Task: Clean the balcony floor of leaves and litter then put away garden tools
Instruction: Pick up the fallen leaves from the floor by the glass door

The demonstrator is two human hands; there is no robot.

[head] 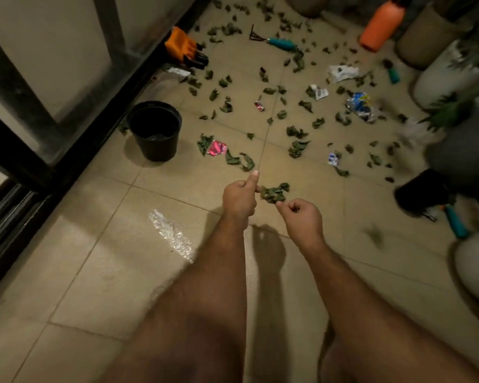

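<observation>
Left hand [239,199] and right hand [302,218] curled, both pinching a leaf clump [274,193], black pot [155,131] up-left of it, pink wrapper [217,147] between

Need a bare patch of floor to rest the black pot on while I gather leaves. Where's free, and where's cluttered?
Free: the tiles left of the hands, between the black pot and the clear plastic wrap, along the door frame. Crowded: beyond the pink wrapper, leaves and litter cover the floor up to the hand rake.

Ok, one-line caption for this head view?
Both hands, left and right, hold crumpled green leaves above the littered beige tiled floor, near a black plastic bucket.
</observation>
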